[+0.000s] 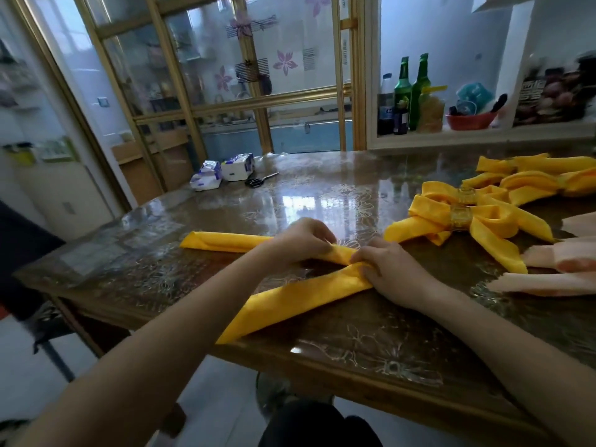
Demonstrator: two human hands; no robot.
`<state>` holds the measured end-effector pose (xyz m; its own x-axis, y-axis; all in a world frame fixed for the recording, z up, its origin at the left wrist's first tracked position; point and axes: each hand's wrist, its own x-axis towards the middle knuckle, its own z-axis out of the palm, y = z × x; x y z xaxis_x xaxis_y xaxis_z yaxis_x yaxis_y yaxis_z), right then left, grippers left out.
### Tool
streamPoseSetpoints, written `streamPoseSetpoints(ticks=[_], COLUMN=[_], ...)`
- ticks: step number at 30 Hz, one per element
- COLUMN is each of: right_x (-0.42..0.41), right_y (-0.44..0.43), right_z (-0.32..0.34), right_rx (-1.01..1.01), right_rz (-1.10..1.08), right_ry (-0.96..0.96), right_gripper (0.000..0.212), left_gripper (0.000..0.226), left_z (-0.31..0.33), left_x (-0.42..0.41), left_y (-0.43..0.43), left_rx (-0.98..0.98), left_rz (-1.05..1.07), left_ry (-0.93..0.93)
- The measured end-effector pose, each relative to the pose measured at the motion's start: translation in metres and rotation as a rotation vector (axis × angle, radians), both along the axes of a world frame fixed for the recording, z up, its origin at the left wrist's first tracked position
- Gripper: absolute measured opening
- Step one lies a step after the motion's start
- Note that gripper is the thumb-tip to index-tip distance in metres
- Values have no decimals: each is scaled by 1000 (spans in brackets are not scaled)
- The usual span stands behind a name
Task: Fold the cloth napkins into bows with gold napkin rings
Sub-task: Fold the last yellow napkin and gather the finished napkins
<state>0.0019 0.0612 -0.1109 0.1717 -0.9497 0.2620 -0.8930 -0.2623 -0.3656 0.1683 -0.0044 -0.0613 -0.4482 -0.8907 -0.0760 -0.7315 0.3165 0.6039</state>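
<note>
Both hands meet at the middle of a yellow napkin, which lies folded into a long narrow band on the bench. The left hand has its fingers curled down and pinches the band's upper edge. The right hand is just beside it, fingertips nearly touching, and grips the spot where the band turns back on itself.

From that pinched point the cloth runs two ways. One arm lies flat, away past the left hand's outer side, roughly along the bench's near edge. The other slants under the left forearm toward the person, and its tip reaches the bench edge. Both long axes therefore lead off on the left hand's side, and none of this napkin shows beyond the right hand. On that reading, the left hand is the nearer one to bring a tail across, while the right hand keeps the centre pinned.

Off the right hand's outer side, near but apart, lies a finished bow cinched by a gold ring, with more bows behind it. A ring for the band in hand cannot be made out. Peach napkins lie close to the right forearm's outer side. Scissors sit well ahead of the left hand.
</note>
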Motion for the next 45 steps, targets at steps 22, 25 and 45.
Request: streamPoseSetpoints(ticks=[22,25,45], right_x=[17,16,21], right_y=[-28,-28,0], right_z=[-5,-5,5], right_rx=[-52,-30,18], right_rz=[183,181,38], right_ry=[126,105,-216], right_gripper=[35,33,21], left_gripper=[31,18,6], left_z=[23,28,-13], left_x=[-26,-39,9], left_y=[-59,-49,34], left_rx=[-216,-332,323], left_rz=[-12,1,359], left_ry=[-1121,-1101,117])
